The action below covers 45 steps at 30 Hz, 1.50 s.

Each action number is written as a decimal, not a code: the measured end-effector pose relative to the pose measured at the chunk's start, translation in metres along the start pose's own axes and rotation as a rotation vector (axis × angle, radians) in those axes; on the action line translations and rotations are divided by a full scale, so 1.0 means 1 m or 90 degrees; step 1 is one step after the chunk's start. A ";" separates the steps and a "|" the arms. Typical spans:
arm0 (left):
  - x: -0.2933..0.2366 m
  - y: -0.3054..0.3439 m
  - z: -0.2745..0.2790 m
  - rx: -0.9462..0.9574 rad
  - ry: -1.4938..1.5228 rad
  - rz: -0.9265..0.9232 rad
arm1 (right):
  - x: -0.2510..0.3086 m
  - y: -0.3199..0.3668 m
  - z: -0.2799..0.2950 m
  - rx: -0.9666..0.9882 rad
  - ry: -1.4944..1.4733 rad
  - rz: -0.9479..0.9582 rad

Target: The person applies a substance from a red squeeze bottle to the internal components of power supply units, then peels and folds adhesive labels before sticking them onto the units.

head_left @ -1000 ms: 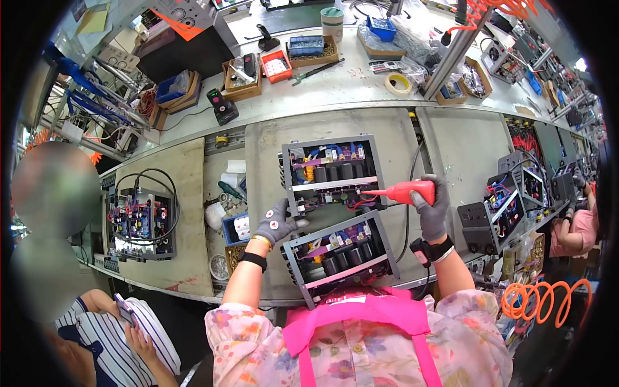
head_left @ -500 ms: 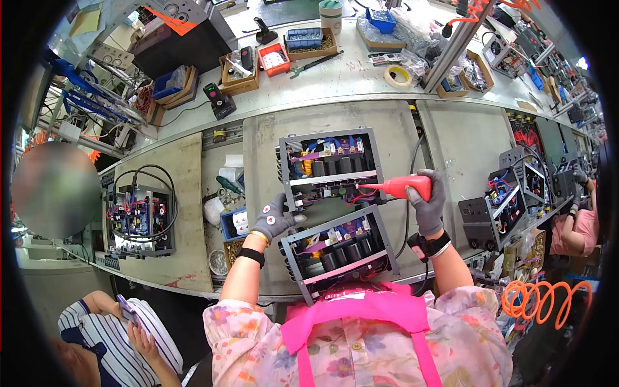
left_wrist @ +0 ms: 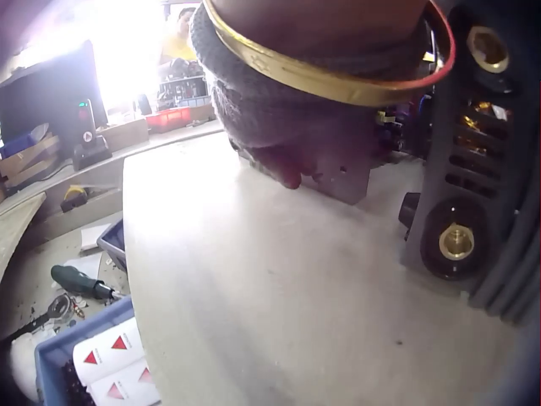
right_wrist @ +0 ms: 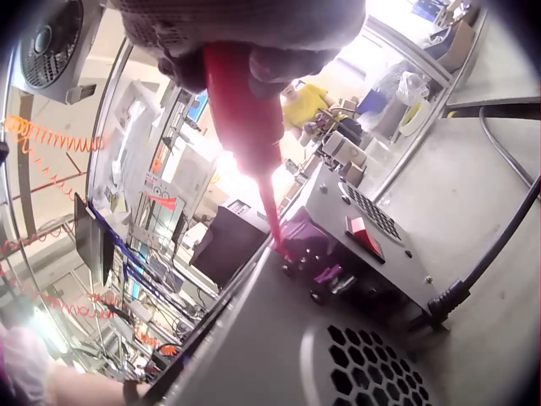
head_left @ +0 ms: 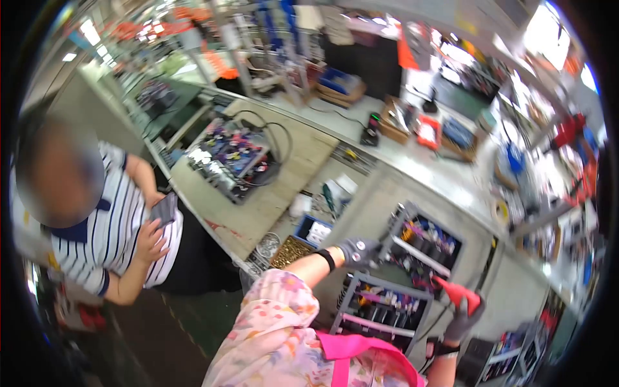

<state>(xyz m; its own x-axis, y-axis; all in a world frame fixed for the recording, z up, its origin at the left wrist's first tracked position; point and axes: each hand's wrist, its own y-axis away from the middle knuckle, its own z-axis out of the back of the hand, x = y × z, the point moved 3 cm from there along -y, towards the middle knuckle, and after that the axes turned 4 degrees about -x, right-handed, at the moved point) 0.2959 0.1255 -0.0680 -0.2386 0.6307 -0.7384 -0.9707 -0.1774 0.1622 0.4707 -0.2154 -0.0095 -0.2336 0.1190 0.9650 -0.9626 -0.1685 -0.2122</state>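
Observation:
My gloved right hand (head_left: 463, 320) grips a red squeeze bottle (head_left: 460, 294). Its thin nozzle (right_wrist: 272, 211) points down at small connectors along the near side of the far open-topped power unit (head_left: 420, 256). Closer to my body lies a second such unit (head_left: 377, 324), tilted relative to the first. My left hand (head_left: 358, 253), also gloved, is at the left front corner of the far unit with its fingers extended. In the left wrist view the glove partly hides that corner, beside a dark panel with brass terminals (left_wrist: 456, 241).
To the left, another unit (head_left: 229, 158) with a looped black cable sits on a board. A blue bin (left_wrist: 51, 347) of printed labels and a green-handled screwdriver (left_wrist: 78, 281) lie left of my left hand. A person (head_left: 129, 219) in stripes holds a phone beside the line.
The head view has swung left, shifting the units right and bringing the neighbouring person fully in. Both hands stay by the units, and the right still holds the red bottle with its nozzle at the far unit.

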 end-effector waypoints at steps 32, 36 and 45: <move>-0.062 -0.003 0.023 -0.210 0.171 0.048 | 0.081 -0.055 -0.087 0.109 -0.082 0.109; -0.058 -0.001 0.021 -0.184 0.185 0.073 | 0.076 -0.064 -0.096 0.122 -0.034 0.107; -0.061 0.000 0.021 -0.186 0.193 0.087 | 0.086 -0.073 -0.102 0.159 0.015 0.160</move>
<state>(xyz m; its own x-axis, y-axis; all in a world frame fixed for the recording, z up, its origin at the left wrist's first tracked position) 0.3098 0.1031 -0.0092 -0.3030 0.3439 -0.8888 -0.8713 -0.4777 0.1122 0.5069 -0.0929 0.0736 -0.4642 0.0653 0.8833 -0.8122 -0.4291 -0.3952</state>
